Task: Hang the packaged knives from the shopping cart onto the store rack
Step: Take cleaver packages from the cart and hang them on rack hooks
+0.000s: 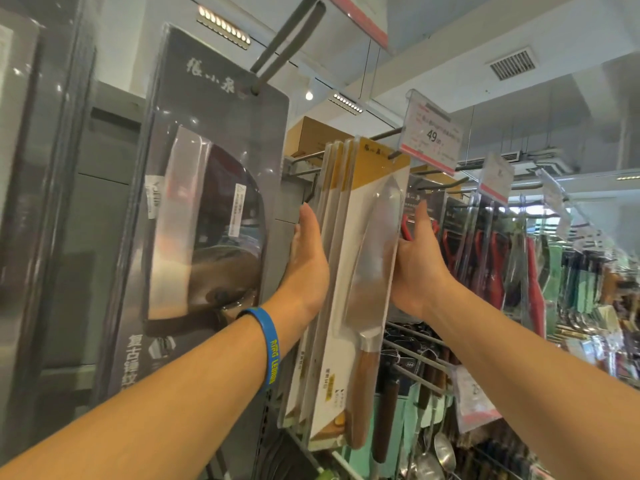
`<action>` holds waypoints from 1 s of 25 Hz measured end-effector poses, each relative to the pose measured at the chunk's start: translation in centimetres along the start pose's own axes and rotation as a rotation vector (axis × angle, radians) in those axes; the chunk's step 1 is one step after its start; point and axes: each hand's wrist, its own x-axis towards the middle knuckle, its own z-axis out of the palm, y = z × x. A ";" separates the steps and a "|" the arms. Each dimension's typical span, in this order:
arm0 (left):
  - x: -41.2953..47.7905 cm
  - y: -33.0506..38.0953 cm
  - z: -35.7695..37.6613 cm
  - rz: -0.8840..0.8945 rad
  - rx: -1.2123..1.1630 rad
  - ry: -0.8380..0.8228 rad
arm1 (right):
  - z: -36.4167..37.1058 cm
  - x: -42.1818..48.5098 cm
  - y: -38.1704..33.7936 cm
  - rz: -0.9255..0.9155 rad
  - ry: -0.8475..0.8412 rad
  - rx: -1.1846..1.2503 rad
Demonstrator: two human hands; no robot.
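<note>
Head view, looking up at the store rack.

- Task item: the packaged knives [360,216] hang as a tight stack of white-and-yellow cards on one wire hook [383,134]. The hook passes through the yellow top strip of the cards. The front pack shows a steel blade pointing up and a brown wooden handle at the bottom, under clear plastic.
- The left grip [308,258] is open and flat. Its fingers are straight and point upward, and the palm presses against the left side of the stack. A blue wristband [272,348] with yellow lettering sits on that wrist.
- The right grip [417,261] is at the right side of the same stack, level with the blade, with the thumb extended upward. Its fingertips are hidden behind the front pack's edge — cannot tell whether they curl round the card or only press on it.
- So the stack sits between the two hands, touched from both sides.

Surroundings:
- A price tag [431,136] marked 49 is on the outer end of the hook, just above and to the right of the stack.
- A large dark cleaver pack [214,202] hangs to the left on its own grey peg [287,43], near the camera.
- A cardboard box [311,133] shows behind the top of the stack.
- Red-handled tools [491,261] hang further right.
- Steel ladles [443,452] are at lower right, below more wooden-handled knives on lower hooks.
- No shopping cart is in this view.
</note>
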 end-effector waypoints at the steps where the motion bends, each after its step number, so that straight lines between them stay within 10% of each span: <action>1: -0.1 -0.3 0.1 0.011 -0.004 -0.009 | -0.1 -0.4 0.0 -0.013 0.000 -0.025; 25: -3.0 -2.1 0.7 -0.022 0.264 0.092 | 2.1 -3.4 2.6 -0.155 0.443 -0.282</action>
